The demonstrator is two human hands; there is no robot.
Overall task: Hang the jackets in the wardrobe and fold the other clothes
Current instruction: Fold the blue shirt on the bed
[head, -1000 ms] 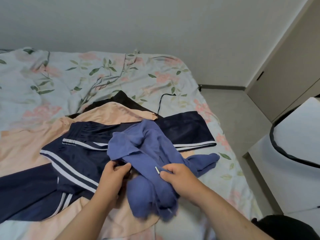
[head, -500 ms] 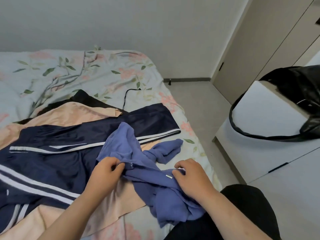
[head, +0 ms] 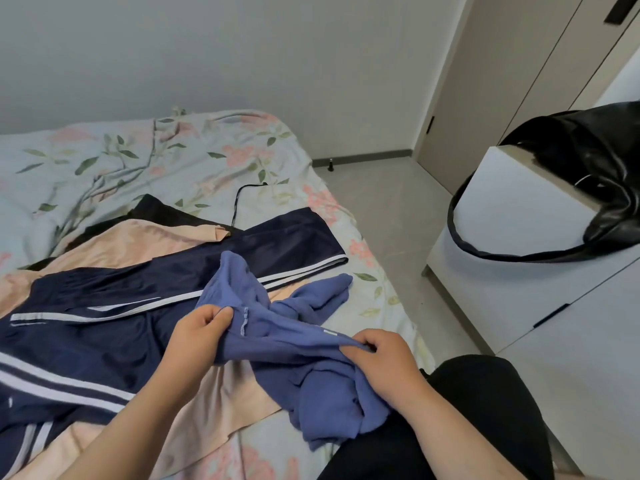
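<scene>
We note blue garment (head: 287,344) crumpled at near edge of bed (head: 207,150), partly over navy striped trousers (head: 138,306) and peach cloth (head: 145,244) — left hand (head: 197,332) fingers curled, pinching fold; right hand (head: 384,362) fingers pinching stretched edge, fabric taut between both hands.

Both bare forearms reach in from the bottom edge, left hand (head: 199,332) with fingers curled and thumb pinched down on top, right hand (head: 384,363) knuckles-up with fingers curled under, both gripping the blue garment (head: 291,344) between them.
</scene>
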